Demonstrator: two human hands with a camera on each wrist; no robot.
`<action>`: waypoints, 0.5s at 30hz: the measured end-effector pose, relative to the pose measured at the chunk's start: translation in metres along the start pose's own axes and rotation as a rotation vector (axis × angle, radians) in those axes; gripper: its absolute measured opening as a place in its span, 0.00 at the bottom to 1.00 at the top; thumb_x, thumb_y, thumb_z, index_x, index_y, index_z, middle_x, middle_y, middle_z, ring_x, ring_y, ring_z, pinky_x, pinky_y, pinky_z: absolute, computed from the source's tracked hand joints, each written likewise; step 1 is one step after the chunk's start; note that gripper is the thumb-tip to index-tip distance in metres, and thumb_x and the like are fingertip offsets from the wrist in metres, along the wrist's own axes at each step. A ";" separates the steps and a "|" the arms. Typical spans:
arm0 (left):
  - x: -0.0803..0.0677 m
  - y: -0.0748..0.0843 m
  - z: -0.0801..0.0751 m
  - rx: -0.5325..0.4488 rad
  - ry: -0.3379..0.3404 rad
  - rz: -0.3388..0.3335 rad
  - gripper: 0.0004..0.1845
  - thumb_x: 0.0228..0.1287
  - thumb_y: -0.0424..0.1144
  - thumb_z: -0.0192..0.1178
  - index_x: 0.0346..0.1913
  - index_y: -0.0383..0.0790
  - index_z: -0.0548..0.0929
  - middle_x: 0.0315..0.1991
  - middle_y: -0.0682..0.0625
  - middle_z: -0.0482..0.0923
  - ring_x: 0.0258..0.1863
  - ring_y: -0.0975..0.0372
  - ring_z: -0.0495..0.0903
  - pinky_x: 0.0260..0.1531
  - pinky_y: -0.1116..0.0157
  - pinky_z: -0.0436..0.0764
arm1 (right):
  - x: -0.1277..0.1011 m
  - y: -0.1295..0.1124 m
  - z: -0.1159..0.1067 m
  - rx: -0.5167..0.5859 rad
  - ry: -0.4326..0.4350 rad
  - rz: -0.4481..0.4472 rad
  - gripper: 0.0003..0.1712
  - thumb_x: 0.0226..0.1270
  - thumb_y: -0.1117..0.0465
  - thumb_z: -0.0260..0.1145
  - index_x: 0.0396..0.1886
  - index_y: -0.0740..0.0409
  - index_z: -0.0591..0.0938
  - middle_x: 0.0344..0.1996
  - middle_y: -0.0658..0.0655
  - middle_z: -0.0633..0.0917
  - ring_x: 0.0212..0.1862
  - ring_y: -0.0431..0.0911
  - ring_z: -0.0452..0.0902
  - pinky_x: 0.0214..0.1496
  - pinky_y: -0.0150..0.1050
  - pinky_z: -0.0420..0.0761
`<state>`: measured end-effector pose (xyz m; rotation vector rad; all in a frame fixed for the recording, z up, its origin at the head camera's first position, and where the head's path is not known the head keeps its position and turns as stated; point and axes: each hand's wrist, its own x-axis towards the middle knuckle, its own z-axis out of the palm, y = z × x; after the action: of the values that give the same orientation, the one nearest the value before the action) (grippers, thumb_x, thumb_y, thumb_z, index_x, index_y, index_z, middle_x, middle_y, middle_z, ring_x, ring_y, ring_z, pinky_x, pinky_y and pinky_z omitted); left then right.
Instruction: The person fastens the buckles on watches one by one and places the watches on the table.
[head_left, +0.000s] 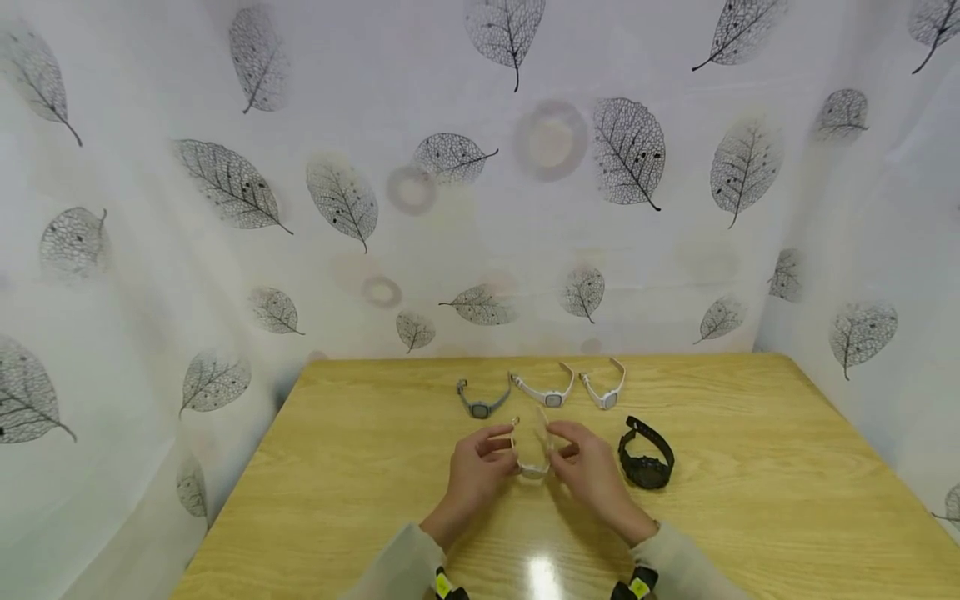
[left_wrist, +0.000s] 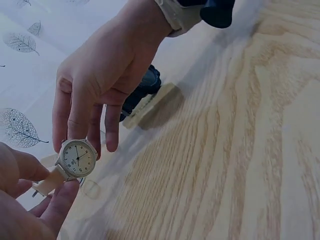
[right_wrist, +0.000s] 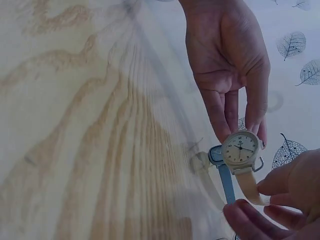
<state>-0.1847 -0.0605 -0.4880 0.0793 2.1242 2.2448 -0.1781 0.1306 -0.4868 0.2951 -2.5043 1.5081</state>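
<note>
Head view: both hands hold 1 cream watch (head_left: 532,454) above the wooden surface (head_left: 750,500).
Left hand (head_left: 474,475) and right hand (head_left: 592,471) each pinch a strap end, grip closed on it, at 6 o'clock from 3 pale watches in a row: grey watch (head_left: 480,402), white watch (head_left: 545,392), second white watch (head_left: 604,389). 1 black watch (head_left: 645,454) lies at 3 o'clock of the hands. Left wrist view: the dial (left_wrist: 76,158) faces the camera, strap between fingertips. Right wrist view: the same dial (right_wrist: 240,147), right fingers (right_wrist: 272,187) pinching its strap. The step looks like handling or inspecting this watch; setting it down next would call for a gentle release. 5 watches in all.
</note>
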 end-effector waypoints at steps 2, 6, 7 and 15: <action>0.002 0.000 0.000 -0.012 0.002 0.018 0.21 0.62 0.22 0.65 0.59 0.25 0.81 0.48 0.28 0.83 0.43 0.45 0.87 0.35 0.61 0.89 | 0.001 0.001 -0.001 -0.012 0.016 -0.034 0.23 0.63 0.76 0.72 0.59 0.66 0.84 0.56 0.62 0.84 0.35 0.48 0.88 0.29 0.29 0.84; 0.006 0.000 0.001 -0.007 0.014 0.053 0.21 0.62 0.22 0.64 0.60 0.25 0.81 0.49 0.28 0.83 0.44 0.43 0.87 0.36 0.62 0.89 | 0.006 0.004 -0.001 -0.010 0.042 -0.069 0.23 0.63 0.75 0.73 0.58 0.64 0.84 0.58 0.61 0.83 0.39 0.51 0.89 0.36 0.29 0.85; 0.008 0.000 0.001 -0.007 0.017 0.061 0.21 0.62 0.22 0.63 0.60 0.26 0.81 0.49 0.28 0.83 0.44 0.43 0.87 0.36 0.63 0.88 | 0.007 0.005 -0.002 0.000 0.046 -0.073 0.23 0.63 0.74 0.73 0.58 0.63 0.84 0.59 0.60 0.83 0.40 0.51 0.89 0.38 0.29 0.85; 0.011 0.003 0.001 0.038 0.021 0.149 0.19 0.65 0.23 0.64 0.58 0.33 0.84 0.51 0.30 0.82 0.43 0.46 0.85 0.37 0.71 0.85 | 0.015 0.003 -0.009 0.194 0.001 -0.044 0.27 0.69 0.71 0.70 0.66 0.58 0.79 0.63 0.66 0.79 0.44 0.57 0.87 0.42 0.39 0.88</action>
<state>-0.1955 -0.0584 -0.4847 0.2242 2.2420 2.2934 -0.1929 0.1389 -0.4804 0.3766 -2.3376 1.7356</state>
